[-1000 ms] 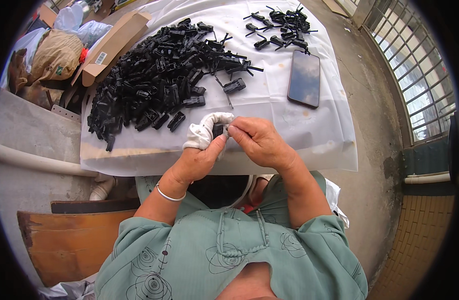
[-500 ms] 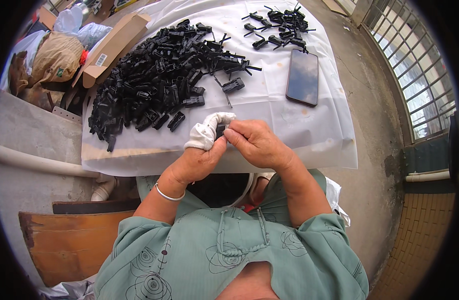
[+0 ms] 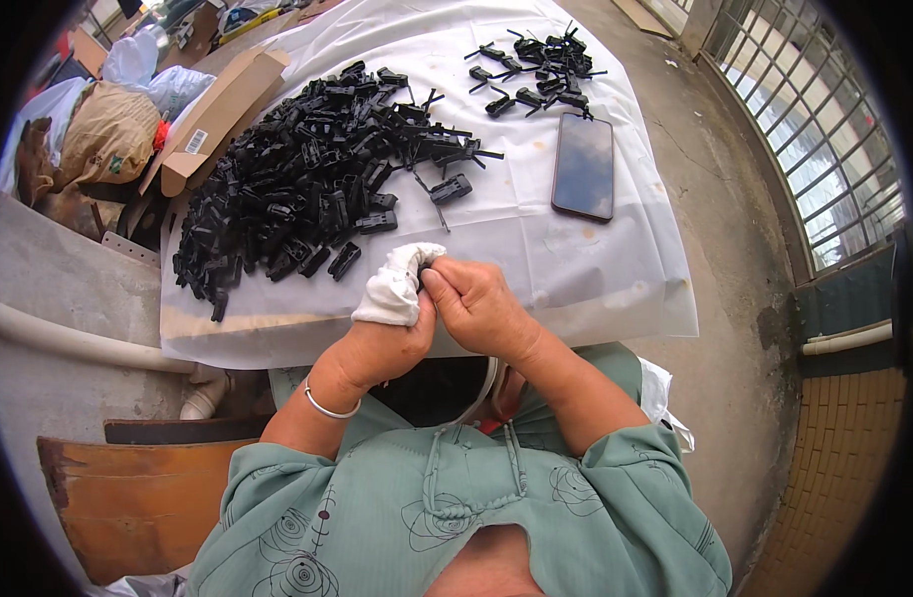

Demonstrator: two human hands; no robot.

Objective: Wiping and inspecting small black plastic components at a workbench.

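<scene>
Over the table's near edge my two hands meet. My left hand (image 3: 389, 343), its fingers wrapped in white cloth (image 3: 392, 294), is closed around a small black plastic part (image 3: 424, 272), of which only a sliver shows. My right hand (image 3: 483, 306) presses its thumb and fingertips together against the left fingers, right by that part; whatever lies in this pinch is hidden. Beyond my hands, to the left, spreads a big heap of similar black plastic parts (image 3: 297, 184). One part with a thin stem (image 3: 450, 189) lies apart at the heap's right side.
A smaller group of black parts with strips (image 3: 551, 70) lies at the far right, with a dark phone (image 3: 583, 167) just nearer. White sheeting (image 3: 516, 234) covers the table. An open cardboard box (image 3: 223, 114) and bags (image 3: 108, 129) stand at the left; a barred window (image 3: 815, 119) is at right.
The view has shifted slightly, so the table things sit a little lower and to the left. My hands remain together, and less of the black part shows between them.
</scene>
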